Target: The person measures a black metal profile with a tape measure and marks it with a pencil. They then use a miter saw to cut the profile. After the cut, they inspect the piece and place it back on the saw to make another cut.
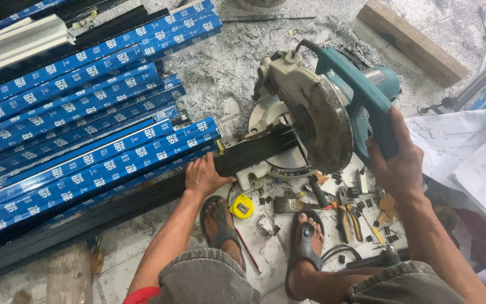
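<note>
The right hand (396,163) is wrapped tight around the teal handle (369,107) of a mitre saw (310,112), fingers curled fully about the grip and the thumb lying along its side. The left hand (205,175) lies flat and spread, palm down, on a long black metal profile (254,152), pressing it where it leaves the stack of blue-wrapped profiles (85,135) and runs onto the saw's base (279,166). The fingers are wide open and close on nothing; they only bear down on the bar.

The profile passes from the left hand straight under the round blade guard (324,126), which stands just beside and above it; whether the blade touches the metal cannot be told. The right hand is well above and to the right of the bar, apart from it.

The saw stands on a floor (226,67) strewn with metal shavings. No container shows. Just below the left hand, between the person's two sandalled feet (220,225), lies a yellow tape measure (242,206). To the right of it, near the saw's base, lie pliers with yellow grips (349,219) among small black offcuts. White sheets of paper (462,152) lie at the floor's right edge, and a wooden block (412,39) lies near the upper right corner.
</note>
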